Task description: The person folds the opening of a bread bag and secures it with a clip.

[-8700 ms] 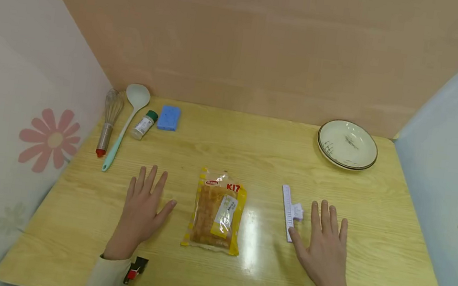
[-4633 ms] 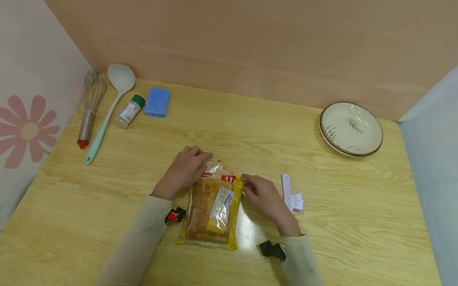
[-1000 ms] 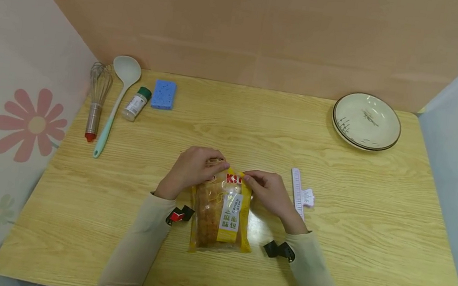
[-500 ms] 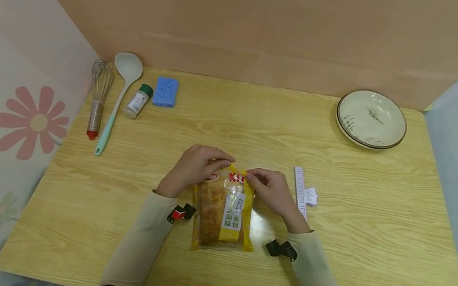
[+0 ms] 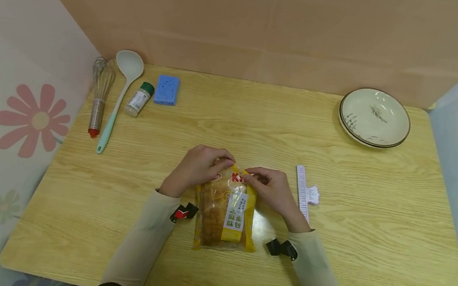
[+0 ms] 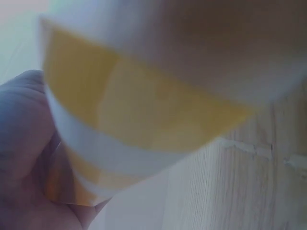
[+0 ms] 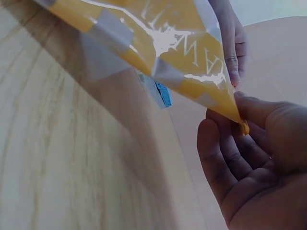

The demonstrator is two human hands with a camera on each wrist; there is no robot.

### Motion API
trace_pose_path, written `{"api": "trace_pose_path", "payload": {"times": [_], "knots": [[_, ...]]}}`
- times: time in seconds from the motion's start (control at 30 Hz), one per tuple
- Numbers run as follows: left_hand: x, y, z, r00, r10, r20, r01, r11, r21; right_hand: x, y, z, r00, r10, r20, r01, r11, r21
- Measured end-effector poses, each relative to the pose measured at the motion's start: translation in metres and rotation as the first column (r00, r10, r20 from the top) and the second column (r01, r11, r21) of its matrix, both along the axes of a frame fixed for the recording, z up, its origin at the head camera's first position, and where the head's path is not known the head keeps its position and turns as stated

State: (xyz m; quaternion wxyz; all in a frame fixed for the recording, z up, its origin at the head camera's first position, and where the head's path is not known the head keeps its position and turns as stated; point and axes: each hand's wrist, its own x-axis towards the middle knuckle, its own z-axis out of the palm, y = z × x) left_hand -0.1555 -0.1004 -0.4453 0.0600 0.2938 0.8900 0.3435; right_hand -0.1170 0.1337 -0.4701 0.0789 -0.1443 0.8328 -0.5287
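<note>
A clear and yellow bag of bread point(image 5: 215, 213) lies in front of me in the head view, its top end lifted off the table. My left hand point(image 5: 197, 168) pinches the top edge near its middle, thumb against fingers. Close beside it, my right hand point(image 5: 272, 190) pinches the top right corner. The right wrist view shows the bag's yellow corner point(image 7: 192, 57) between my right thumb and fingers. In the left wrist view the bag's striped end point(image 6: 129, 100) is blurred and covers much of the hand. I cannot tell whether the seal is torn.
A pale purple bag clip point(image 5: 301, 191) lies right of my right hand. Stacked plates point(image 5: 373, 118) stand at the back right. At the back left are a whisk point(image 5: 99, 97), a ladle point(image 5: 129, 66), a green-capped shaker point(image 5: 139, 99) and a blue sponge point(image 5: 167, 90).
Earliest, both hands lay flat beside the bag; they have since come together and pinched its top edge, which has risen. Over the last second the hands barely moved, while the view shifted slightly.
</note>
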Motion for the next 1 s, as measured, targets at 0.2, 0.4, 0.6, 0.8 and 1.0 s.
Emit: {"api": "trace_pose_path", "payload": {"times": [0.2,0.4,0.6,0.8,1.0], "knots": [[0.0007,0.0013,0.001,1.0,-0.006,0.003,0.006,1.0,-0.022,-0.0002,-0.0013,-0.0033,1.0,-0.016,-0.022,0.016,1.0,0.006],[0.0,0.0042,0.0004,1.0,-0.021,-0.01,0.021,0.999,-0.029,0.0003,-0.0005,-0.0068,0.999,-0.027,-0.019,0.027,1.0,-0.012],[-0.0007,0.0028,0.0005,1.0,-0.026,0.007,0.026,0.999,0.026,-0.0008,0.0002,-0.0087,0.999,-0.029,-0.026,0.028,0.999,-0.026],[-0.0018,-0.0003,-0.0003,0.998,-0.018,0.068,0.015,0.999,0.042,-0.0024,0.0024,-0.0075,1.0,-0.014,-0.018,0.014,1.0,-0.009],[-0.0017,-0.0028,0.0005,0.999,-0.02,0.039,0.019,1.0,0.02,-0.004,0.0055,-0.0065,0.999,0.003,0.034,-0.002,1.0,-0.01]]}}
